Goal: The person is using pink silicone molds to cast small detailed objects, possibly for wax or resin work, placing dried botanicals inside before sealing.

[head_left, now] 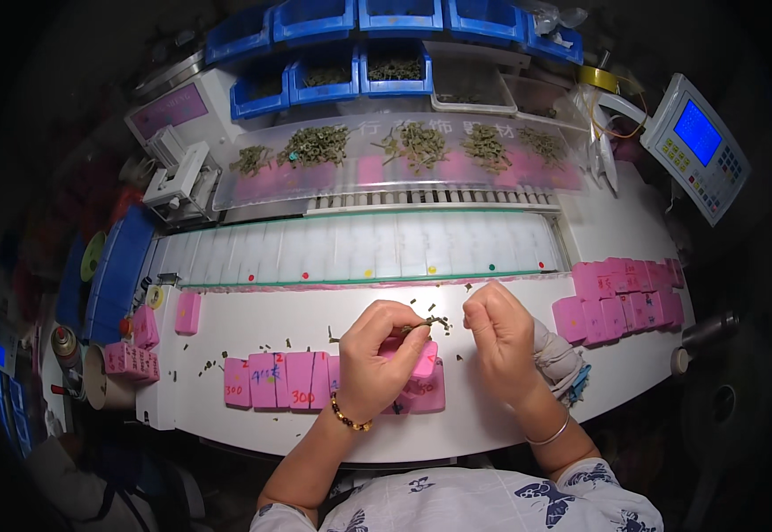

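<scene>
My left hand point(379, 359) is closed round a pink block point(425, 362), held tilted above the white tabletop. At its thumb and fingertip a thin dark greenish piece point(437, 320) sticks out to the right. To the right, apart from it, my right hand point(503, 341) is curled with thumb and fingers together; whatever is in it, if anything, is hidden. Beneath my left hand lies a row of pink blocks point(307, 379) with handwritten marks, partly covered by that hand and wrist. Small dark green bits point(288, 343) are scattered around the row.
A long white slotted tray point(342, 253) with coloured dots stretches beyond my hands. Behind it, a clear shelf point(368, 133) bears greenish piles, below blue bins point(395, 71). More pink blocks point(621, 301) and a crumpled cloth point(559, 359) lie right, under a keypad display point(698, 146).
</scene>
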The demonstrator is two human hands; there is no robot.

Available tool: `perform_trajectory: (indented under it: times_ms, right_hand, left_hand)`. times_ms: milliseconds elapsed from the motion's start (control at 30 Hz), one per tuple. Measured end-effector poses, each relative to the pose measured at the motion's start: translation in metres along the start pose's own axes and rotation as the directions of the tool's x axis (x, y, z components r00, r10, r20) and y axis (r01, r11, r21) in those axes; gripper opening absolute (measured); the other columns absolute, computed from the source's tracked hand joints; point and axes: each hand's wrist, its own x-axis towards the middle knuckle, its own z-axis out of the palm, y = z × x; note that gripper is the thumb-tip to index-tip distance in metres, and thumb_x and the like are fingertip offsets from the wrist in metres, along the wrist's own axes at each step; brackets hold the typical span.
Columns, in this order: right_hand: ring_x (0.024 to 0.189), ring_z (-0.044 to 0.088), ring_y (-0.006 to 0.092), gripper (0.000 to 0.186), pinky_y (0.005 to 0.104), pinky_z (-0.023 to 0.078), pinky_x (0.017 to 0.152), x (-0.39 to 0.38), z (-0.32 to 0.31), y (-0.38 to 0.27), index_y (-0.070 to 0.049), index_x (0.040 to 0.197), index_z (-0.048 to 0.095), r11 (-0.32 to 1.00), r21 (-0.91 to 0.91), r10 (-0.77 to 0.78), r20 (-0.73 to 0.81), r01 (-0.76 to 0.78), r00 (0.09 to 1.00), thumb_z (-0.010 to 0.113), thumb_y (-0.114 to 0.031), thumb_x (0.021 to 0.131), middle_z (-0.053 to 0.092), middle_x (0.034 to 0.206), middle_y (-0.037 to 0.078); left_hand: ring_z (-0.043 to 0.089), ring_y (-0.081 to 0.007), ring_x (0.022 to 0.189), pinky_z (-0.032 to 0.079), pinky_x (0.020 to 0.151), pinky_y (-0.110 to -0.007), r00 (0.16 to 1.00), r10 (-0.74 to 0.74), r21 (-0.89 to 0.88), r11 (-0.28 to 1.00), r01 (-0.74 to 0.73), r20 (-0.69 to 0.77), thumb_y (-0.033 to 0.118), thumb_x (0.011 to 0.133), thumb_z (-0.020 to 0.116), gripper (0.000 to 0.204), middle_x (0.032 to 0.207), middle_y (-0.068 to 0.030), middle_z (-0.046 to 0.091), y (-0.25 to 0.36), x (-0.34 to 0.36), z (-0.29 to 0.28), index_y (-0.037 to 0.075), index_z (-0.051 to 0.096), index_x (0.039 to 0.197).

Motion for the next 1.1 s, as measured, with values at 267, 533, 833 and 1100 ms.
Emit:
perform_trajectory:
  times_ms: [267,533,833,1100]
  right_hand:
    - [0.074,0.053,0.0227,0.012,0.0340,0.040,0.068,0.009,0.002,-0.005,-0.003,0.083,0.058,0.986,0.126,-0.126,0.097,0.113,0.987,0.062,-0.010,0.092,0.056,0.081,0.009]
    - [0.080,0.052,0.0110,0.015,0.0251,0.040,0.069,0.020,-0.009,0.014,-0.003,0.090,0.060,0.869,0.387,0.191,0.314,-0.309,0.930,0.059,-0.016,0.097,0.057,0.089,0.002]
    - [0.076,0.064,0.0296,0.030,0.0410,0.049,0.070,0.159,-0.054,0.066,0.001,0.078,0.066,0.921,-0.388,0.146,0.293,-0.023,0.945,0.068,-0.028,0.087,0.066,0.082,0.020]
    - [0.090,0.061,0.0117,0.029,0.0274,0.048,0.081,0.200,-0.064,0.110,0.003,0.105,0.068,0.994,0.076,0.089,-0.061,-0.084,0.994,0.067,-0.022,0.091,0.068,0.097,0.006]
  left_hand:
    - [0.066,-0.0189,0.070,0.055,0.065,-0.028,0.971,0.239,0.201,0.950,-0.238,0.019,-0.002,0.076,0.074,0.013,0.089,-0.0114,0.064,0.003,0.000,0.003,0.002,0.067,0.087]
    - [0.065,-0.0131,0.081,0.054,0.068,-0.024,0.999,-0.010,0.081,0.997,0.014,-0.048,-0.009,0.079,0.070,0.036,0.103,-0.0108,0.063,-0.001,-0.001,-0.006,-0.001,0.061,0.113]
    - [0.064,-0.0086,0.075,0.053,0.068,-0.020,0.899,-0.434,-0.433,0.800,0.415,0.060,0.003,0.092,0.064,0.015,0.094,-0.0087,0.064,-0.013,0.003,-0.022,-0.005,0.062,0.105]
    - [0.059,-0.0121,0.065,0.050,0.055,-0.023,0.843,-0.531,-0.686,0.583,0.436,0.083,0.020,0.096,0.061,0.022,0.089,-0.0117,0.065,-0.022,-0.003,-0.030,-0.002,0.062,0.103]
